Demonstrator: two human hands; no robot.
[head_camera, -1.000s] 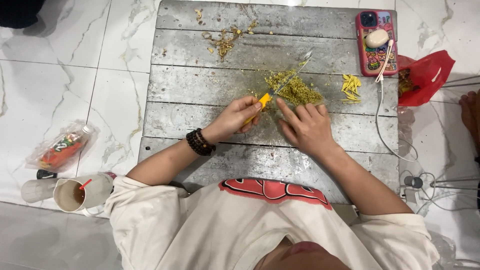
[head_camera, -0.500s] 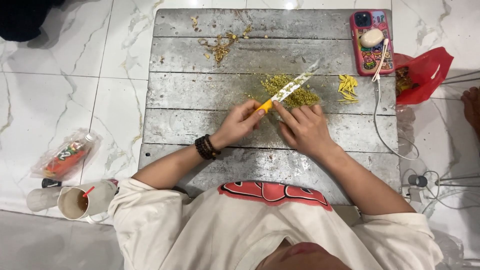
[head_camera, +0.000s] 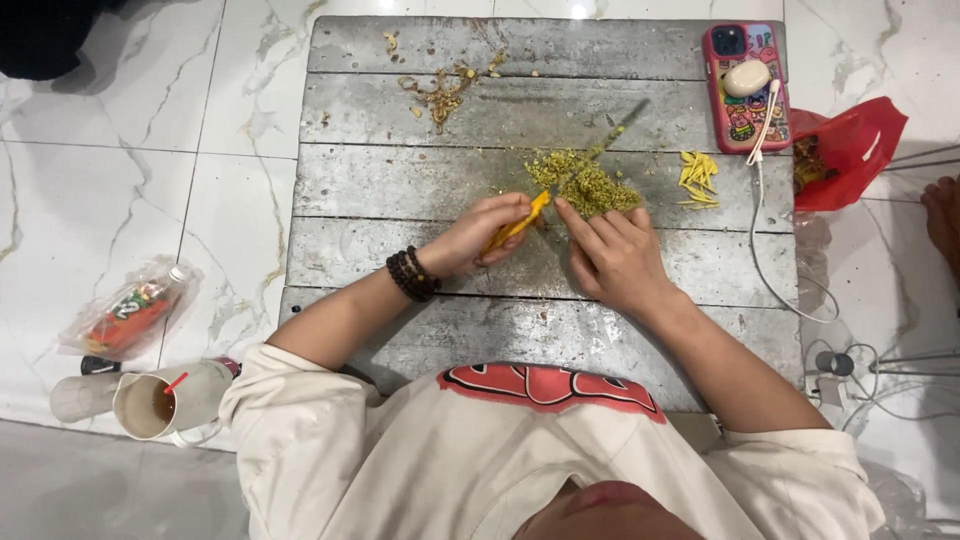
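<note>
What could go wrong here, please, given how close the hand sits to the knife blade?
1. The right hand has fingertips beside the knife blade at the chopped pile; a slip might cut them.
2. The blade looks blurred, so bits could scatter toward the phone.

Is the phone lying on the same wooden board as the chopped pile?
Yes, the phone rests on the board's far corner, apart from the chopped pile.

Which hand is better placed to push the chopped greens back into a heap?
Right. The right hand is free, fingertips at the chopped greens; the left hand is closed on the yellow-handled knife.
</note>
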